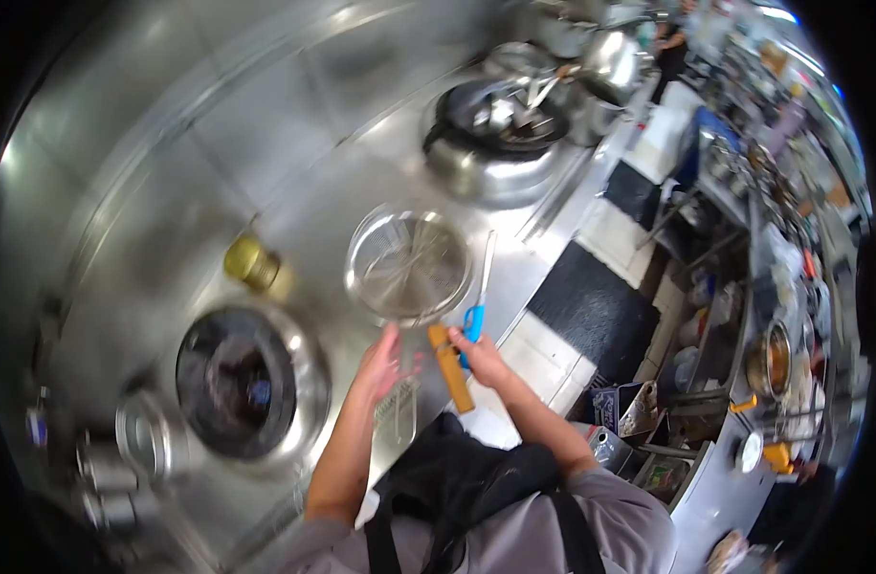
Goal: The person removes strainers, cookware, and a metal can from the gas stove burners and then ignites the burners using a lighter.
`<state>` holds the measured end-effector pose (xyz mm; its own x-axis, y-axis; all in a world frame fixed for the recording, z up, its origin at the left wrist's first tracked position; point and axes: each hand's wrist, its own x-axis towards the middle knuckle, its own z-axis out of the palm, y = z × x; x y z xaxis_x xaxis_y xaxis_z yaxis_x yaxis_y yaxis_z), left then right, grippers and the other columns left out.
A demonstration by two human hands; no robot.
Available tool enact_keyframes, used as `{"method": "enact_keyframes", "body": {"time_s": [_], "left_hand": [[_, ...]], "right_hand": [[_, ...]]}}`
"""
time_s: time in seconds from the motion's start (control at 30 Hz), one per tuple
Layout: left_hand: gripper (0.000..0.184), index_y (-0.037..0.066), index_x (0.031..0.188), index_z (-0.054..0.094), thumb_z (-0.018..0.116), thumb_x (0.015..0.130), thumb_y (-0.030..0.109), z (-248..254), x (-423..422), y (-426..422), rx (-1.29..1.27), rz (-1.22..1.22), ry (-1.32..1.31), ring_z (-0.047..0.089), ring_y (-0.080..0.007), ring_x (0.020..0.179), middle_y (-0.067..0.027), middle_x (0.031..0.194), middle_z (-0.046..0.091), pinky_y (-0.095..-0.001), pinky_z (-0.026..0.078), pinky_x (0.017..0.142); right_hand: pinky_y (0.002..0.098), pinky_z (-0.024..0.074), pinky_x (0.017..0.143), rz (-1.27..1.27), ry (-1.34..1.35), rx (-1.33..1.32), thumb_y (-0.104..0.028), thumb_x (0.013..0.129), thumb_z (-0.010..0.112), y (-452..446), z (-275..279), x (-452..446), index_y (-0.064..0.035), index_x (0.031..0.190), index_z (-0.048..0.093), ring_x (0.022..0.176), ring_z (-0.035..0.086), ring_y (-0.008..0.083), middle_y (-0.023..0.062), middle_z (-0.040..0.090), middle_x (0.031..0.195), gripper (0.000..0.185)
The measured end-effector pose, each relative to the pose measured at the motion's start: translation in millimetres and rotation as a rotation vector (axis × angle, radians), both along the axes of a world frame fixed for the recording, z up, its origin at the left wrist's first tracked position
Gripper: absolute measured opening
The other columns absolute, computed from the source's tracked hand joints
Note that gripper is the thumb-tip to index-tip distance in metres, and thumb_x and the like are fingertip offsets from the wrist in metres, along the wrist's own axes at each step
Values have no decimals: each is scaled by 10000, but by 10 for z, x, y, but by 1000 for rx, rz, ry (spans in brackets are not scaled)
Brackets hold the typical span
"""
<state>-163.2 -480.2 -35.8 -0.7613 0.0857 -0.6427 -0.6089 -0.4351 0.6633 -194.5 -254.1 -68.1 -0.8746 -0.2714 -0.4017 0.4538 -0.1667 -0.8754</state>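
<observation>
My right hand is closed around a blue-handled gas lighter, whose long metal shaft points away from me. The thumb lies against the brown wooden handle of what looks like the round wire strainer; their join is unclear. The strainer is just beyond my hands, over the steel counter. At its near rim my left hand is open, fingers spread, holding nothing. Below that hand is a wire rack or grate, partly hidden. To the left a dark wok-like pan sits in a round steel burner ring.
A yellow container stands beyond the pan. Another burner ring at the back carries a pan with utensils. Steel pots are at the left. To the right lie the tiled floor and a counter with bowls.
</observation>
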Motion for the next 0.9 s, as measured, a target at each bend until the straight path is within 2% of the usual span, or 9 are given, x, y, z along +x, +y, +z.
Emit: {"method": "enact_keyframes", "body": {"time_s": [0.03,0.13,0.33,0.43,0.63,0.7,0.73,0.8,0.9], "left_hand": [[631,62,1402,412,588,956,473,-197,-64,-95,-197,106,33,599,-321,1068,-167,1285,538,-462,522,868],[373,113,1202,462,639,953,327,-552,-281,-440,-200,292,158,620,-241,921,-99,1086,588,-390,532,750],[229,131,971,420,645,928,120,-548,-497,-503,-186,229,250,607,-174,796,-37,897,585,-338,510,692],[231,128,949,423,643,908,72,-679,-501,-584,-210,266,360,578,-145,742,-26,890,569,-316,503,686],[219,145,923,453,656,889,70,-417,-244,-740,-314,398,497,564,-128,770,16,848,537,-310,492,698],[221,151,922,470,677,878,87,-100,-90,-811,-381,345,553,562,-121,769,24,823,525,-300,489,692],[218,154,928,490,696,871,111,63,30,-805,-325,480,555,565,-122,752,21,813,532,-291,488,681],[216,135,951,508,707,867,132,110,214,-1077,-352,508,585,583,-128,758,2,831,561,-291,491,662],[216,88,965,494,692,878,94,266,628,-1472,-420,649,650,559,-119,706,-22,831,562,-281,477,621]], "right_hand": [[372,544,668,-60,48,4,-317,945,660,21,-35,-174,-19,1124,601,830,613,180,40,612,944,353],[397,536,725,-288,42,-39,-320,945,650,64,-159,-719,-65,1074,617,831,609,178,18,607,892,288],[383,543,652,-256,65,44,-172,894,681,-50,-248,-1231,-55,917,574,759,609,160,17,580,804,160],[348,546,571,-266,132,46,-126,887,669,-69,-285,-1203,-21,843,574,617,571,148,27,562,719,148],[332,497,551,-207,272,108,-136,863,686,-313,53,-1106,-49,763,589,600,552,140,25,597,705,164],[309,468,556,-93,398,217,-182,881,668,-401,48,-1211,-47,765,630,602,535,127,20,589,672,182],[331,417,511,-85,497,119,-215,886,674,-503,239,-1132,-47,720,601,552,512,129,17,570,644,247],[324,443,572,13,608,199,-261,878,675,-785,465,-1138,-61,760,640,627,553,130,15,604,683,235],[303,467,599,100,406,90,-192,796,751,-1437,856,-986,-96,882,680,717,584,123,5,641,807,147]]}}
